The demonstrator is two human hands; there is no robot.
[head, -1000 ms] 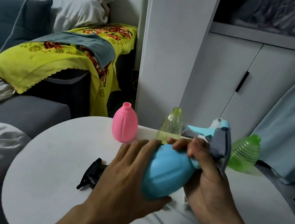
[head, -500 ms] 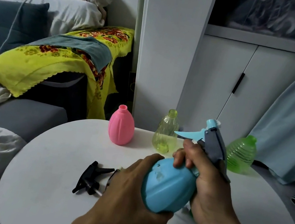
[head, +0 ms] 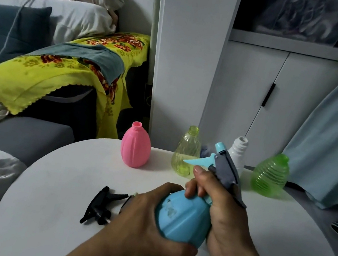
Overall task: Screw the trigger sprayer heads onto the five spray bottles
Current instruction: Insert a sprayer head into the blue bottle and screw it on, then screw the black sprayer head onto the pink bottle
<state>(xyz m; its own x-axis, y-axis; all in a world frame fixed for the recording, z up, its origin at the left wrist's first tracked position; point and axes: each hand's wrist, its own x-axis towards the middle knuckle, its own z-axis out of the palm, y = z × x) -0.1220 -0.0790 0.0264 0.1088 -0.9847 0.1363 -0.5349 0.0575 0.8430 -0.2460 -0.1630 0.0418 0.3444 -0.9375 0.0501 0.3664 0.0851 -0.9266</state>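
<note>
Fingers of the right hand [head: 220, 207] are clamped around the neck collar of the blue bottle [head: 183, 223], just under the grey-and-blue sprayer head [head: 223, 169]; fingers of the left hand [head: 146, 225] are wrapped tight around the bottle's belly, holding it above the near part of the white table [head: 47, 208].

Change over the last second: the bottle has swung from lying nearly sideways to more upright, tilted right, and the sprayer head now stands clear above the right hand with its trigger pointing left. The right-hand grip sits a little differently on the collar. Judgement: a tightening turn is under way or just finished on this first bottle; seating not confirmed.

Also new in view: a white bottle [head: 238, 151] at the far edge, between the clear yellow bottle [head: 186, 153] and the green ribbed bottle [head: 270, 175]. With the pink bottle [head: 135, 146] at far left, four open necks remain, so most of the task is left.

Hidden or unclear: the thread joint is covered by the right fingers. One black sprayer head [head: 100, 206] lies near left on the table; something dark beside it runs behind the left hand and cannot be identified. Other spare heads are not visible.
</note>
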